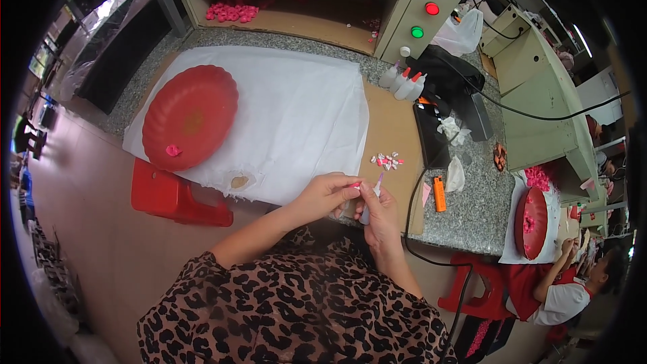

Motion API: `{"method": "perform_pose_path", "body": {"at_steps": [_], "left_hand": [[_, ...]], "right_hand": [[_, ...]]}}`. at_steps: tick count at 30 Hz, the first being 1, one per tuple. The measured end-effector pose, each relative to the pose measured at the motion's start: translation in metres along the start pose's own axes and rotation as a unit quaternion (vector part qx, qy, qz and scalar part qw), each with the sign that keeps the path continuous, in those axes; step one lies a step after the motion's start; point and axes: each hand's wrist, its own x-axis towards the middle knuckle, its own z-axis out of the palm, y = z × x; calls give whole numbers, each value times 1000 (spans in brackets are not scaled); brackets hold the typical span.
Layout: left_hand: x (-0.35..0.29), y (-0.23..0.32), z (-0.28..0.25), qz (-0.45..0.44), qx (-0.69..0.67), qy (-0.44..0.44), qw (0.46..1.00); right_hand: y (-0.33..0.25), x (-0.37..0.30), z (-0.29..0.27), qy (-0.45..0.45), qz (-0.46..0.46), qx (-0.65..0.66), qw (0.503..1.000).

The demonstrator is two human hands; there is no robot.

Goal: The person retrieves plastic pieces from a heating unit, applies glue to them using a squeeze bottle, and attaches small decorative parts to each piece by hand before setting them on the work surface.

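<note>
Just below frame centre: your left hand [327,193] is pinching a small bright-pink piece [355,185]; your right hand [381,213] is wrapping its fingers round a white, purple-tipped plastic bottle [364,216]. Pink-and-white pieces [387,160] are lying just beyond, presumably for reach.

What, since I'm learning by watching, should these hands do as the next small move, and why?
Probably press the small pink piece a little more before using the bottle: the left hand pinches the piece and the right hand meets it there, while the bottle, held in the right hand, points its purple tip upward.
</note>
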Motion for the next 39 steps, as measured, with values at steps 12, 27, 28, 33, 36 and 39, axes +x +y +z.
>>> {"method": "perform_pose_path", "body": {"at_steps": [12,27,28,33,36,39], "left_hand": [[-1,0,-8,13,-40,0,999],[-89,73,-182,-35,607,447,656],[-89,72,-182,-31,608,449,654],[-91,62,-193,-53,715,314,622],[-83,80,-204,-124,727,313,599],[-57,113,-211,-76,675,301,669]], "right_hand": [[-10,1,2,-2,33,15,999],[-40,66,-23,62,-315,-578,750],[-39,62,-16,47,-325,-601,729],[-35,58,-5,42,-317,-619,717],[-41,57,-11,47,-303,-634,710],[-43,57,-13,42,-326,-562,759]]}}
